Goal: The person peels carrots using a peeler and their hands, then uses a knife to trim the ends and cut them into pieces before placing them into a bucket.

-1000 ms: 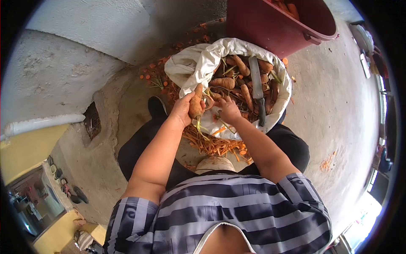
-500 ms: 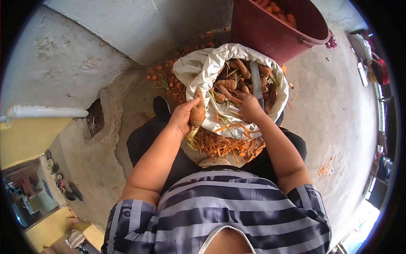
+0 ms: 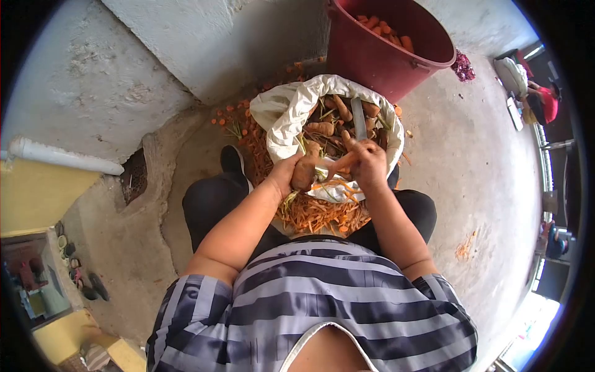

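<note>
My left hand is closed around a thick, unpeeled carrot with green stalks at its lower end, by the near left rim of a white sack. Over the sack's mouth, my right hand is closed on what looks like a slender carrot angled toward the left hand's carrot. A broad knife blade lies on the carrots in the sack, just beyond my right hand. Its handle is hidden.
Orange peelings are heaped between the sack and my legs. A dark red bucket of peeled carrots stands behind the sack. Carrot slices litter the floor by the wall. Another person is at the far right.
My right hand has drawn back from the sack's contents toward me, bringing up the slender carrot. The left hand's carrot has moved closer to it. The view has shifted slightly.
</note>
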A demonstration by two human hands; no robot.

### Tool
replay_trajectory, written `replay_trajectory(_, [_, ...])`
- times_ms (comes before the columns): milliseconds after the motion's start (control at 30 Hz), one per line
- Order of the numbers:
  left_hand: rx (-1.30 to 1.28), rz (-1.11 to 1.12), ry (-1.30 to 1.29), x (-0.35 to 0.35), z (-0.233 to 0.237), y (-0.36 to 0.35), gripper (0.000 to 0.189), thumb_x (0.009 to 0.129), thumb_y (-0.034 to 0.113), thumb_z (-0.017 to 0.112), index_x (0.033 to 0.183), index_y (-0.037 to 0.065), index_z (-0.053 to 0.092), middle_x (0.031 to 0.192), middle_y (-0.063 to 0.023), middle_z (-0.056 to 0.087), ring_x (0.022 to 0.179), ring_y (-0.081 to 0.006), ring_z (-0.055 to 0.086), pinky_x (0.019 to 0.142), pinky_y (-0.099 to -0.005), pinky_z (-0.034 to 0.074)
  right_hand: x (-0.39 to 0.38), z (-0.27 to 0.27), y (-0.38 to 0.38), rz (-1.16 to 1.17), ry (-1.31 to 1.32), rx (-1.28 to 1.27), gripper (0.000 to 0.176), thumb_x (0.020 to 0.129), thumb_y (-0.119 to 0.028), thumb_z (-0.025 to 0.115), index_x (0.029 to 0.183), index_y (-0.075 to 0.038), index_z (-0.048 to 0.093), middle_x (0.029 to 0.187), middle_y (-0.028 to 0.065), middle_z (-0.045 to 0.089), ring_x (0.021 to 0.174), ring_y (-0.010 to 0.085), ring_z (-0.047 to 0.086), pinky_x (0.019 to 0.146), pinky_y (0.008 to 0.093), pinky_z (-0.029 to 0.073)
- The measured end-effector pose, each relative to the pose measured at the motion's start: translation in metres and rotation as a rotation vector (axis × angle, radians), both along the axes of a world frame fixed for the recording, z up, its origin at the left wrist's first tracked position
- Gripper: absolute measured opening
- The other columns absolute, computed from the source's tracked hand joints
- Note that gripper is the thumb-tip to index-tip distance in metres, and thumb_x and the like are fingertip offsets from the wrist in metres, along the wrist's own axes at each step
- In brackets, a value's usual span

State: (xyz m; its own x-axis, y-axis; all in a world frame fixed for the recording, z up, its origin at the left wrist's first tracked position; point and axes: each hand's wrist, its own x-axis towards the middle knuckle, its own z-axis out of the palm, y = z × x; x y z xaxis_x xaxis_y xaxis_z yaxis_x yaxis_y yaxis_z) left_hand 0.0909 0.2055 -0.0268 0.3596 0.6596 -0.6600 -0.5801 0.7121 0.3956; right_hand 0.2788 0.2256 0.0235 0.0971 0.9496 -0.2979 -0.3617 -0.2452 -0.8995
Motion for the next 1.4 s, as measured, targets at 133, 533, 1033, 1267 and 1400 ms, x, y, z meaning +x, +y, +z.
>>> replay_trajectory(133, [0.024,-0.051,0.116,0.004,0.01,-0.012,0.031,0.09,0.026,0.042,0.106,0.001,0.053,0.092,-0.0081,0.06,0.078,-0.0159,0.06,0.066,-0.0291,0.051,-0.021,-0.006,-0.007,0.192,-0.25,0.067,0.016,0.072,-0.007,0.065,0.065,-0.005,0.051,0.057,0.0007,0.048,0.044,0.0084,0.044,0.039,0.0225,0.035])
replay_trajectory(533, [0.078,-0.213,-0.035,-0.002,0.011,-0.014,0.032,0.088,0.03,0.046,0.097,0.001,0.055,0.077,-0.0069,0.059,0.061,-0.0161,0.059,0.053,-0.0275,0.051,0.078,-0.122,0.085,-0.175,-0.433,-0.099,0.022,0.071,-0.014,0.067,0.079,0.004,0.058,0.066,0.0075,0.057,0.055,0.0155,0.051,0.05,0.0279,0.041])
replay_trajectory(1033, [0.141,-0.263,0.022,0.007,-0.031,-0.005,0.031,0.091,0.029,0.04,0.102,0.004,0.053,0.083,-0.0072,0.059,0.067,-0.0158,0.06,0.051,-0.0288,0.051,-0.021,-0.064,0.042,-0.074,-0.125,-0.146,0.014,0.071,-0.01,0.063,0.068,-0.001,0.053,0.059,0.0043,0.049,0.045,0.0134,0.044,0.041,0.0292,0.036])
replay_trajectory(1267, [0.092,-0.268,-0.023,0.001,-0.006,-0.006,0.037,0.09,0.036,0.043,0.106,0.003,0.05,0.084,-0.0075,0.057,0.069,-0.0161,0.059,0.049,-0.0303,0.052,0.076,-0.127,0.107,-0.325,-0.416,-0.217,0.012,0.073,-0.01,0.06,0.073,0.001,0.057,0.063,0.0054,0.053,0.053,0.0174,0.051,0.05,0.0295,0.042])
replay_trajectory(1400, [0.146,-0.219,-0.062,-0.001,-0.031,-0.001,0.042,0.09,0.039,0.041,0.111,0.004,0.048,0.089,-0.0082,0.057,0.068,-0.0166,0.06,0.049,-0.0296,0.052,0.008,-0.045,0.066,-0.221,-0.175,-0.211,0.013,0.074,-0.012,0.058,0.072,0.0,0.056,0.061,0.0057,0.051,0.053,0.0155,0.049,0.047,0.0275,0.039])
